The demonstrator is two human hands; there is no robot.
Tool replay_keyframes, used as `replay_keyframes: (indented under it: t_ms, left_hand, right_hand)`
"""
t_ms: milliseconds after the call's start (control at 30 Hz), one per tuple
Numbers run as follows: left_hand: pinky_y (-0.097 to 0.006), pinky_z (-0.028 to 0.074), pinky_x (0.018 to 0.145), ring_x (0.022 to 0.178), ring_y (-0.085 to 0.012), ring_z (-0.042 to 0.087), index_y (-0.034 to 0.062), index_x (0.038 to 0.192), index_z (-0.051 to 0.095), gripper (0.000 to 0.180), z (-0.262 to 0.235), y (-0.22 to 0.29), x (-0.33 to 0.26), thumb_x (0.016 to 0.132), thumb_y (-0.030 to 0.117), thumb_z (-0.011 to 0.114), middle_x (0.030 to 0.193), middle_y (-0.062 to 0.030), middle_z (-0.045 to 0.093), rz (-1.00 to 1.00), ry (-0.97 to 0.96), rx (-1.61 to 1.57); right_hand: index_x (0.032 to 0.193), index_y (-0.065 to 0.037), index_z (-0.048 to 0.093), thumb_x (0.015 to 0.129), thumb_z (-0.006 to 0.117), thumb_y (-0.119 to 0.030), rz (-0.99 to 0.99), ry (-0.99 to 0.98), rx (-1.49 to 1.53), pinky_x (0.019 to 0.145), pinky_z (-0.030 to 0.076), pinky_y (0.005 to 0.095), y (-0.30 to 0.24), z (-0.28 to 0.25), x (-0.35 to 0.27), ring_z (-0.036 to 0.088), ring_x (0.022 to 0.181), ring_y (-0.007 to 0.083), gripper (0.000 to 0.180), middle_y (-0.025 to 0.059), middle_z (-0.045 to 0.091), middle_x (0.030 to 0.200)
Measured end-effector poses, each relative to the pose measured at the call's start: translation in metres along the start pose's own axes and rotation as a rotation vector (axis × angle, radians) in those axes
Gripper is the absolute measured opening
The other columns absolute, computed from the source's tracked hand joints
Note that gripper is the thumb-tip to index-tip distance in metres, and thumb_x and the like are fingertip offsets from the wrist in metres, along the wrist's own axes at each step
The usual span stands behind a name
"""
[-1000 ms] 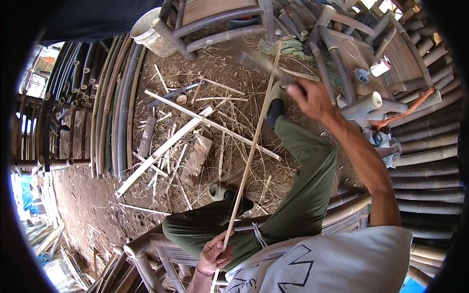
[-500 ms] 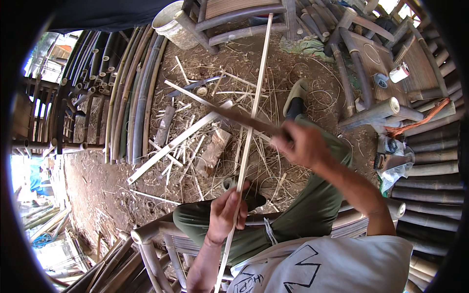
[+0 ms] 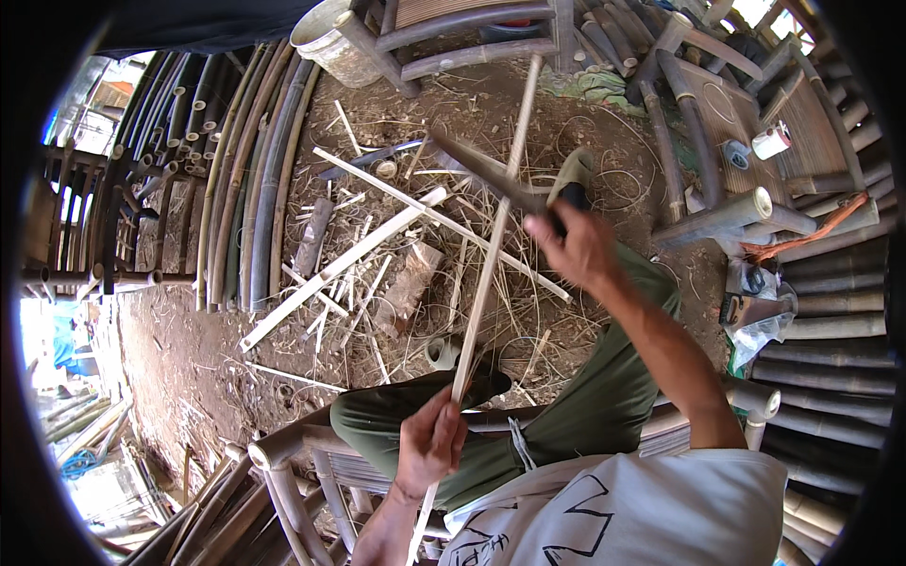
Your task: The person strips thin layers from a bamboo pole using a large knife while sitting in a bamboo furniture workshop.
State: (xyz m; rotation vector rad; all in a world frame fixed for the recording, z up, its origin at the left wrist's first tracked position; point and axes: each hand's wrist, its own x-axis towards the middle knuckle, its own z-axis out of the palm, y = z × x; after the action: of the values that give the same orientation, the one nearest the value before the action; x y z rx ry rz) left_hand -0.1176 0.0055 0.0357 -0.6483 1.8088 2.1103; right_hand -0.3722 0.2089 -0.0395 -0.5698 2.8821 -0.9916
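Observation:
My left hand (image 3: 431, 440) is closed round a long pale bamboo strip (image 3: 494, 247), gripping its lower part above my lap. The strip slants up and away, its far end near a bamboo frame at the back. In my right hand (image 3: 578, 241) is a large dark-bladed knife (image 3: 481, 168), held by its handle. Its blade points to the far left and crosses the upper half of the strip; whether the edge touches it I cannot tell. Under both lie more split bamboo strips (image 3: 330, 283) and a wooden block (image 3: 409, 288).
Curly shavings and slivers litter the dirt floor (image 3: 179, 368). Bamboo poles (image 3: 253, 179) are stacked at left. A dirty white bucket (image 3: 338, 45) stands at the back. At right is a bamboo chair (image 3: 715, 104) with a white cup (image 3: 771, 141). I sit on a bamboo seat (image 3: 307, 443).
The knife and my right hand have moved a little farther away along the strip. My left hand has come nearer to me, and the strip's far end has drawn back and slightly right.

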Motion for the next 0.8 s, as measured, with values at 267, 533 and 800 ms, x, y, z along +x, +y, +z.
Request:
replay_keyframes:
  t_ms: [267, 533, 800]
  left_hand:
    - [-0.017, 0.035, 0.034, 0.040, -0.0019, 0.044, -0.0001, 0.132, 0.053, 0.035, -0.038, -0.042, -0.061, 0.099, 0.012, 0.051, 0.058, -0.0007, 0.052, 0.080, -0.132, 0.014]
    - [-0.023, 0.042, 0.046, 0.055, -0.0089, 0.052, 0.0011, 0.116, 0.062, 0.031, -0.135, 0.018, -0.080, 0.098, 0.025, 0.055, 0.076, -0.0061, 0.061, 0.364, 0.269, 0.019]
    - [-0.026, 0.047, 0.079, 0.085, -0.0122, 0.062, -0.0004, 0.116, 0.065, 0.032, -0.168, 0.349, -0.059, 0.096, 0.024, 0.058, 0.097, -0.0073, 0.069, 1.361, 1.327, 0.821]
  right_hand:
    - [0.092, -0.007, 0.067, 0.088, 0.032, -0.076, 0.131, 0.271, -0.124, 0.058, 0.051, 0.0452, 0.072, -0.068, 0.051, 0.062, 0.058, 0.0338, 0.078, 0.0118, 0.061, 0.062]
    - [0.089, 0.003, 0.060, 0.084, 0.062, -0.062, 0.446, 0.144, 0.875, 0.044, 0.043, 0.0269, 0.050, -0.098, 0.046, 0.052, 0.044, 0.0122, 0.066, 0.0025, 0.051, 0.057]
    - [0.104, 0.001, 0.059, 0.090, 0.066, -0.024, 0.232, -0.588, 1.342, 0.040, 0.044, 0.0211, -0.129, -0.010, -0.015, 0.054, 0.047, 0.0066, 0.029, 0.0107, 0.067, 0.080]
